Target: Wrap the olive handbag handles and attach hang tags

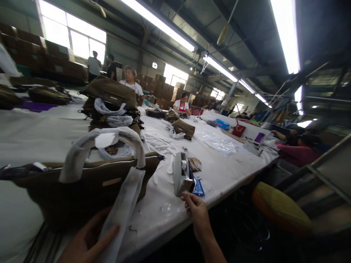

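An olive-brown handbag (pixel 90 190) stands upright at the left, its raised handle (pixel 76 157) wrapped in white paper. A long white wrapped strip (pixel 123 208) hangs from the handle's right end over the bag's front. My left hand (pixel 95 233) is closed round the lower part of this strip, thumb in front. To the right stands a grey tape dispenser (pixel 179 175) on the white-covered table (pixel 156 230). My right hand (pixel 193 204) is at its near end, thumb and forefinger pinched together; whatever is between them is too small to make out.
Stacked olive bags (pixel 109 98) stand behind the handbag. White strips (pixel 161 144), a smaller bag (pixel 182 129), brown tags (pixel 195 164) and a blue packet (pixel 198 188) lie on the table. Right of its edge is a yellow stool (pixel 279 208). Several people are farther back.
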Motion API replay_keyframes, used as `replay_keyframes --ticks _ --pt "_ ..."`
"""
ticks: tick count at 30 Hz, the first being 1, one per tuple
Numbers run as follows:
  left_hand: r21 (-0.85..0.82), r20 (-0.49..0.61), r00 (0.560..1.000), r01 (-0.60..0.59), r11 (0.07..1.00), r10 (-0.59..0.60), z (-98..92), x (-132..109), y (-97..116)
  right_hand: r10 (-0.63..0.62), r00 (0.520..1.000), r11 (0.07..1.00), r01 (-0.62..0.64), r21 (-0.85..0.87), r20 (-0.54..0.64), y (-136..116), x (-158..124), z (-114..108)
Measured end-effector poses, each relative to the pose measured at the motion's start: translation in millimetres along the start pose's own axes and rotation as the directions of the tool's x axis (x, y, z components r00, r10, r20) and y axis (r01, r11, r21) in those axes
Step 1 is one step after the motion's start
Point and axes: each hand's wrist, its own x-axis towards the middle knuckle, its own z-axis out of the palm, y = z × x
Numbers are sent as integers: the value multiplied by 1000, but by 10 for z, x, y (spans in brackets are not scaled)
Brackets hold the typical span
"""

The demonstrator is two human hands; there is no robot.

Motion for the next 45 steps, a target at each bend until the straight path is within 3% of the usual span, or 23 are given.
replay_keyframes --ticks 3,7,10,12,15,20,23,25,26,28,30,32,34,37,39,42,45 --pt "19 -32 999 -20 1000 21 23 -33 53 -47 972 999 49 -7 230 -144 -358 150" --pt "28 -13 997 -80 996 80 41 -52 98 -40 811 998 -1 70 584 -314 -795 544" --pt "11 31 986 -166 986 165 27 -51 104 -22 700 994 -59 89 714 -351 -945 869" --pt "-2 42 980 -194 981 194 11 -60 108 -4 705 999 -29 34 709 -336 -960 1036" --pt "-3 41 980 -197 980 197 -8 -97 114 18 770 992 68 -110 638 -302 -920 1169" --pt "50 -7 978 -206 977 207 -35 -149 94 -14 798 892 282 -353 603 -343 -847 1152" --pt "1 -1 991 -135 991 135 -52 -150 88 -71 837 783 384 -490 543 -332 -792 1103" --pt "-101 44 997 -57 993 62 -49 -150 90 3 839 830 302 -470 545 -245 -745 1089" --pt "-163 84 996 -18 986 32 -42 -153 91 80 806 890 208 -407 586 -178 -721 1091" --pt "-271 180 984 57 961 -7 -19 -167 91 185 681 971 -18 -237 709 -23 -677 1106" --pt "-342 256 965 141 929 -52 1 -183 85 183 612 982 -152 -114 770 108 -643 1117" --pt "-385 273 957 201 901 -97 4 -186 69 172 656 981 -179 -70 734 171 -628 1101" --pt "-417 233 966 204 886 -113 -7 -170 42 160 760 986 -156 -61 630 165 -649 1052" --pt "-387 104 993 87 918 -50 -6 -128 -11 87 883 995 -98 -2 462 87 -771 970" --pt "-342 54 998 6 940 14 30 -112 -44 48 873 991 -101 83 486 31 -897 970" --pt "-295 47 996 -59 954 76 117 -117 -76 8 780 965 -169 198 625 -37 -1052 1080" --pt "-228 42 991 -116 967 128 158 -125 -83 45 745 948 -243 208 666 -84 -1060 1187"
